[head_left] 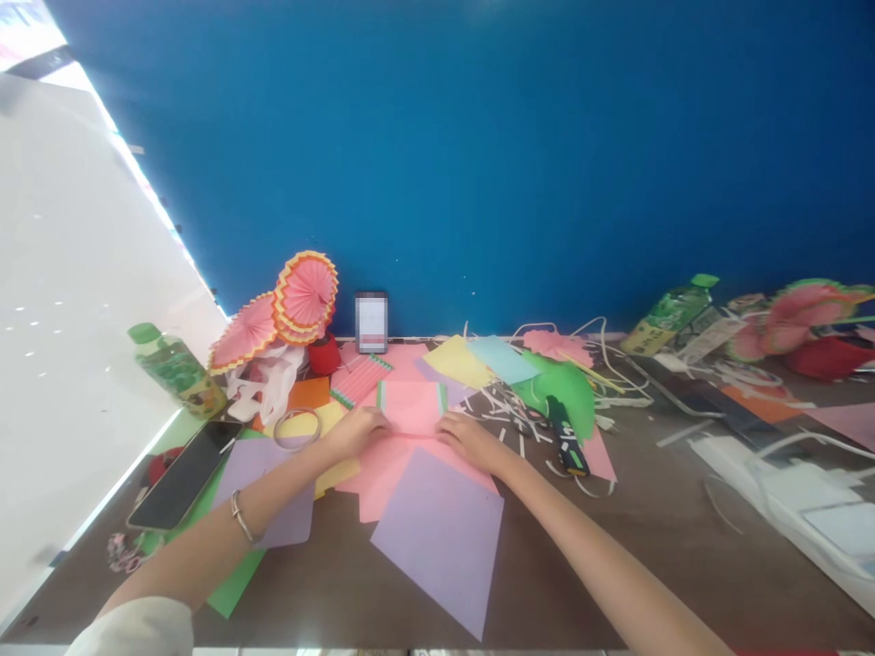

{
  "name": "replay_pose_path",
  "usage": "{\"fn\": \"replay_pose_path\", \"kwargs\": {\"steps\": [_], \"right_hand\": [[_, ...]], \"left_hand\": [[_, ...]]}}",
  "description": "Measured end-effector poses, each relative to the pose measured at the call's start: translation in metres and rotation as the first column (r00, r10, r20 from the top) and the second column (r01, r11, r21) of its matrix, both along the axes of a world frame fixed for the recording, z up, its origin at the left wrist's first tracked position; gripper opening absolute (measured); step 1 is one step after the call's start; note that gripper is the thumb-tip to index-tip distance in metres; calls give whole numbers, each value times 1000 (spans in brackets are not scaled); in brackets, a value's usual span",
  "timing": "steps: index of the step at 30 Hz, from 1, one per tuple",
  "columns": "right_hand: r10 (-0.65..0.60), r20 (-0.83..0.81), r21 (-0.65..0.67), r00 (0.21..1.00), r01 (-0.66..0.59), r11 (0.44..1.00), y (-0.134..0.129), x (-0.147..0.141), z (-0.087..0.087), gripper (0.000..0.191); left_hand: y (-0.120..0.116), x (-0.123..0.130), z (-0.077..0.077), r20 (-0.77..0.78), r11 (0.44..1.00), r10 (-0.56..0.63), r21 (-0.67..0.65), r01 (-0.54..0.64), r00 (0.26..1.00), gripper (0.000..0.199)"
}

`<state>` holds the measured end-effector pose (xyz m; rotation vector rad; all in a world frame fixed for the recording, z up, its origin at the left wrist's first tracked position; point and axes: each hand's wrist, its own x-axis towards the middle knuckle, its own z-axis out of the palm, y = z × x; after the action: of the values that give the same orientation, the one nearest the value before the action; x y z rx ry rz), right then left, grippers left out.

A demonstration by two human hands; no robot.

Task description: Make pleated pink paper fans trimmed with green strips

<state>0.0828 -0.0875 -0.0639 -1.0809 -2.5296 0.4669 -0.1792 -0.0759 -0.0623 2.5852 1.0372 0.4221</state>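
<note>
A pink paper (411, 406) with green and white strips along its left and right edges lies in front of me, a fold running along its near edge. My left hand (359, 432) grips its near left corner, and my right hand (468, 439) grips the near right corner, fingers closed on both sides. Under it are more pink sheets (375, 497). A purple sheet (441, 538) lies nearer to me, partly over the pink ones. Just behind my left hand sits a pleated pink strip (362, 380) with green edges.
Paper fans (305, 296), a bottle (176, 369), a large phone (183, 476) and a tape roll (296, 428) are at left. A small upright screen (371, 323) stands behind. Rightward lie paper scraps, a black-handled tool (566, 437), cables and another bottle (670, 314).
</note>
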Motion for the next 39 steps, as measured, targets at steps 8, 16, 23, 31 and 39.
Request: {"fn": "replay_pose_path", "kwargs": {"steps": [8, 16, 23, 31, 39], "right_hand": [[-168, 38, -328, 985, 171, 929, 26, -4, 6, 7], [-183, 123, -185, 975, 204, 961, 22, -12, 15, 8], [-91, 446, 415, 890, -115, 903, -9, -11, 11, 21], [-137, 279, 390, 950, 18, 921, 0, -7, 13, 26], [-131, -47, -468, 990, 94, 878, 33, 12, 78, 21]], "left_hand": [[20, 3, 12, 21, 860, 301, -439, -262, 953, 15], [18, 10, 14, -28, 857, 381, -365, -364, 924, 11], [-8, 0, 8, -341, 973, 106, 231, -26, 934, 20], [-2, 7, 29, -373, 972, 60, 235, 32, 926, 21], [26, -18, 76, 75, 839, 99, -543, -43, 992, 33]]}}
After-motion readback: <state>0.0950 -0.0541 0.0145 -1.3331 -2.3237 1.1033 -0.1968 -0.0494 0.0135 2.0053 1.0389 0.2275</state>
